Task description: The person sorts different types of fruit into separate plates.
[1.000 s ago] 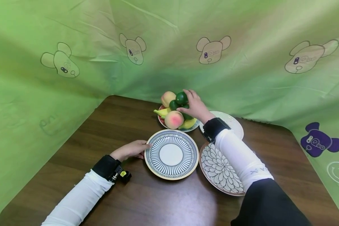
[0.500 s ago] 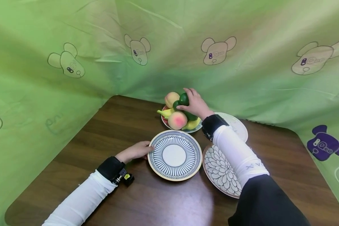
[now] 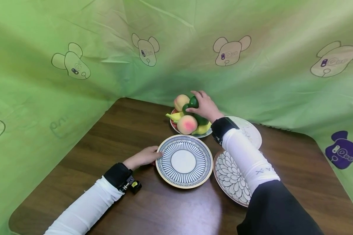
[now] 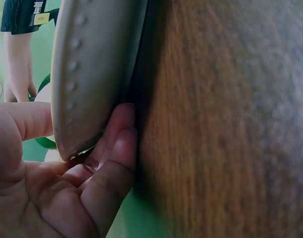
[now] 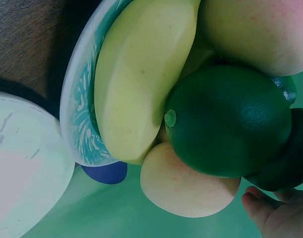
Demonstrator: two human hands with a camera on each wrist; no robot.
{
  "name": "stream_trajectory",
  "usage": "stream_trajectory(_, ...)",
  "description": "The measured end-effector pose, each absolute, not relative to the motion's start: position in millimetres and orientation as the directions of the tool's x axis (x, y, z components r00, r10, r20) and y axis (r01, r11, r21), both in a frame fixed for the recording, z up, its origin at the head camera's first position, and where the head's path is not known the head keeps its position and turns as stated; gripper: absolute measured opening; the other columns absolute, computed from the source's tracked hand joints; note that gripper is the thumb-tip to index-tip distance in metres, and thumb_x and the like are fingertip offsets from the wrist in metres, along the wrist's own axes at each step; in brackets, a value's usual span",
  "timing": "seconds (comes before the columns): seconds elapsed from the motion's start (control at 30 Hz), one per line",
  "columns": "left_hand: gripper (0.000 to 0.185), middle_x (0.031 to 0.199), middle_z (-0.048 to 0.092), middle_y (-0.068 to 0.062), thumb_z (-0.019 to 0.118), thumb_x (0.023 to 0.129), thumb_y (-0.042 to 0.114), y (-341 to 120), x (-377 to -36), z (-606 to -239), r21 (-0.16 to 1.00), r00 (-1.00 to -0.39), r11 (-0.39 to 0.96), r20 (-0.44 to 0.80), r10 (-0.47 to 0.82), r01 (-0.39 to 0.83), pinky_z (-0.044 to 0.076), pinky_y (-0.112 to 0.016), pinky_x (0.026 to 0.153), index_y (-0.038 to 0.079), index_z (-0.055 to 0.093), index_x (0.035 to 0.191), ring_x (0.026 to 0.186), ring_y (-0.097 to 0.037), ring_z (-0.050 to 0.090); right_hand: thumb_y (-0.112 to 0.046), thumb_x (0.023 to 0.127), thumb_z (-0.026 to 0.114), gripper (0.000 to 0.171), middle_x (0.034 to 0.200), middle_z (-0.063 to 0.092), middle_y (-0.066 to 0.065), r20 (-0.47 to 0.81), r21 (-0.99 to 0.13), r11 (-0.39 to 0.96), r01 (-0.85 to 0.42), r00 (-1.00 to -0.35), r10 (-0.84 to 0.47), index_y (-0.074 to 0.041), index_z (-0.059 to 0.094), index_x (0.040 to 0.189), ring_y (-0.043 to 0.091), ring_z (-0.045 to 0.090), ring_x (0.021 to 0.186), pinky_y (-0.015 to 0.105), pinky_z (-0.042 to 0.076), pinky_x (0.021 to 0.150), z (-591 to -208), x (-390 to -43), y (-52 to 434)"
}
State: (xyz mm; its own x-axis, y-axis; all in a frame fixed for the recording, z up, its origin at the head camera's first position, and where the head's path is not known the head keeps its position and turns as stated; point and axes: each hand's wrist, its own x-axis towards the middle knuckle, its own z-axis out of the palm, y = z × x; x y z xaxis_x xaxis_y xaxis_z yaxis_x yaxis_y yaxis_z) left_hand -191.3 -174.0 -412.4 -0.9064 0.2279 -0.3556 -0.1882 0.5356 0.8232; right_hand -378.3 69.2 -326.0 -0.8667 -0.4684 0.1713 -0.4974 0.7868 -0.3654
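My left hand (image 3: 144, 156) pinches the left rim of a blue-and-white striped plate (image 3: 183, 161), its thumb over the rim. In the left wrist view the fingers curl under the plate's underside (image 4: 94, 64), close over the table. My right hand (image 3: 206, 106) reaches over a heaped fruit plate (image 5: 82, 124) and grips a round dark green fruit (image 3: 193, 102) between thumb and fingers. In the right wrist view its fingertips (image 5: 260, 203) are at a dark green fruit (image 5: 292, 158), next to a larger-looking green one (image 5: 230, 121). Peaches (image 3: 187, 124) and bananas (image 3: 201, 128) share that plate.
A white plate (image 3: 250, 130) lies right of the fruit, partly behind the right forearm. In front of it, a petal-patterned plate (image 3: 230, 178) sits close beside the striped one, partly under the sleeve. Green printed cloth (image 3: 170, 71) hangs behind the brown table (image 3: 111, 130).
The right hand has settled lower and closer around the green fruits. The left hand keeps its hold on the striped plate. The whole view has shifted slightly.
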Motion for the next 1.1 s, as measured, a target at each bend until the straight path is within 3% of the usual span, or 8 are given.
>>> stream_trajectory(0.67,0.033,0.085,0.063,-0.005,0.045,0.103,0.012,-170.0,-196.4,-410.3,0.781,-0.909,0.591,-0.373,0.184,-0.201,0.046,-0.021,0.061,-0.006,0.057,0.128,0.066,-0.01,0.056,-0.032,0.096,0.07,0.07,0.157,0.04,0.024,0.148,-0.358,0.806,-0.472,-0.88,-0.451,-0.009,0.039,0.155,0.045,0.047,0.139,0.059,0.043,0.113,-327.0,-384.1,66.2)
stream_trajectory(0.87,0.033,0.091,0.065,-0.009,0.044,0.103,0.012,-169.4,-195.5,-412.4,0.779,-0.914,0.6,-0.358,0.19,-0.18,0.047,-0.021,0.063,-0.006,0.057,0.128,0.071,-0.012,0.058,-0.03,0.095,0.072,0.07,0.155,0.042,0.026,0.161,-0.36,0.803,-0.475,-0.879,-0.448,-0.006,0.04,0.153,0.045,0.049,0.137,0.058,0.044,0.112,-326.0,-380.5,67.2)
stream_trajectory(1.1,0.032,0.088,0.065,-0.009,0.044,0.103,0.011,-169.8,-194.8,-412.6,0.779,-0.921,0.605,-0.34,0.188,-0.164,0.047,-0.021,0.061,-0.006,0.058,0.125,0.067,-0.012,0.057,-0.029,0.095,0.072,0.072,0.156,0.041,0.026,0.188,-0.362,0.793,-0.49,-0.871,-0.453,-0.003,0.038,0.154,0.044,0.047,0.139,0.054,0.043,0.115,-324.2,-379.8,66.7)
